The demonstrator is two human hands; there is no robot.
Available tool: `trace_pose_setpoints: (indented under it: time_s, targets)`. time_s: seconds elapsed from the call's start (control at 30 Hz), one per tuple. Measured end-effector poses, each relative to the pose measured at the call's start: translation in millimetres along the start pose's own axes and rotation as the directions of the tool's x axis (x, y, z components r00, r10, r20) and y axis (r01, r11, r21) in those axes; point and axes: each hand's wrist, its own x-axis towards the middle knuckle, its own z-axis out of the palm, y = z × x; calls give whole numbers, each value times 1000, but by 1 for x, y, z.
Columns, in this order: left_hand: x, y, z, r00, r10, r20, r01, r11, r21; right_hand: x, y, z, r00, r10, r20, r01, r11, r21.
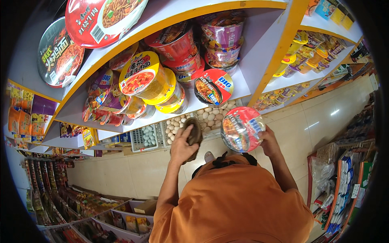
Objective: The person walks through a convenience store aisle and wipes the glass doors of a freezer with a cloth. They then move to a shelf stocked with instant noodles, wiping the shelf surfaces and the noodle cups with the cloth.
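Observation:
In my right hand (pixel 268 140) is an instant-noodle cup (pixel 242 129) with a red, black and gold printed lid, gripped by its right side and held in front of my body. My left hand (pixel 182 148) holds a dark brown cloth (pixel 193 135), which looks fuzzy. Just beyond, a similar red-lidded noodle cup (pixel 213 87) stands at the front of a white shelf (pixel 194 108). To its left are stacked yellow-lidded noodle cups (pixel 142 77). Behind it are stacks of red noodle cups (pixel 177 45) and purple noodle cups (pixel 225 36).
The shelf's yellow upright (pixel 275 57) stands to the right. Under the shelf sit a crate of pale brown eggs (pixel 212 117) and a white basket of bluish eggs (pixel 148 135). Large noodle bowls (pixel 106 21) rest on the upper shelf. Goods racks (pixel 343 179) flank the tiled floor (pixel 291 133).

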Motion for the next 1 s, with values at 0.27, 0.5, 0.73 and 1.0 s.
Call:
trace_pose_setpoints:
  time_s: [0.27,0.5,0.73,1.0]
  targets:
    - [-24,-35,26,993,-118,20,119,941,-316,19,-50,24,982,-185,49,169,959,229]
    - [-31,-28,28,988,-150,41,154,921,-358,65,-81,91,984,-178,30,174,979,108]
    - [-49,-43,25,981,-191,-38,166,922,-351,99,-88,109,997,-67,45,66,997,33]
    - [-50,-50,25,978,-203,-43,174,914,-366,112,-90,119,1000,-19,23,17,999,47]
